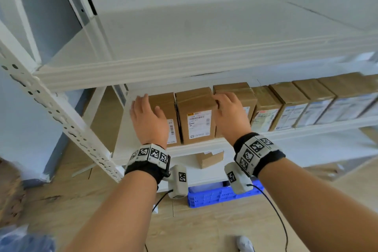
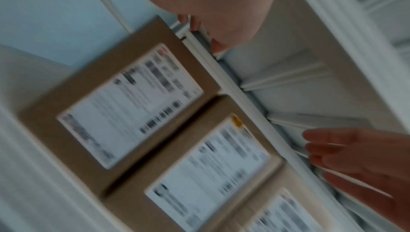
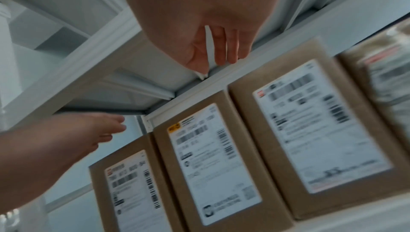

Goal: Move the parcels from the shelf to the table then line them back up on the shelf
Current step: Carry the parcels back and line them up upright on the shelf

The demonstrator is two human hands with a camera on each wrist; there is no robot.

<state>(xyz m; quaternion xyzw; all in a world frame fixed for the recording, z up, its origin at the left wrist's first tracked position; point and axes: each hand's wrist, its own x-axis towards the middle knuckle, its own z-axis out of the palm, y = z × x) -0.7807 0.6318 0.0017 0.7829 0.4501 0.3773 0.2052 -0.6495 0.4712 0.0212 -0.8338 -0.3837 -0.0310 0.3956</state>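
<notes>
Both hands [image 1: 148, 117] [image 1: 230, 115], fingers loosely apart (holding nothing), front shelved parcels [image 1: 195, 116] above blue crate [image 1: 212, 195]

Parcels [image 1: 195, 116] upright on shelf [image 1: 204, 145]

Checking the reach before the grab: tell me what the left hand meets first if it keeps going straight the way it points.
Probably the leftmost parcel on the shelf. The left hand points in at its upper left corner, fingers open, apparently not yet touching. Depth is unclear, so the fingertips may slip past its left side instead.
</notes>
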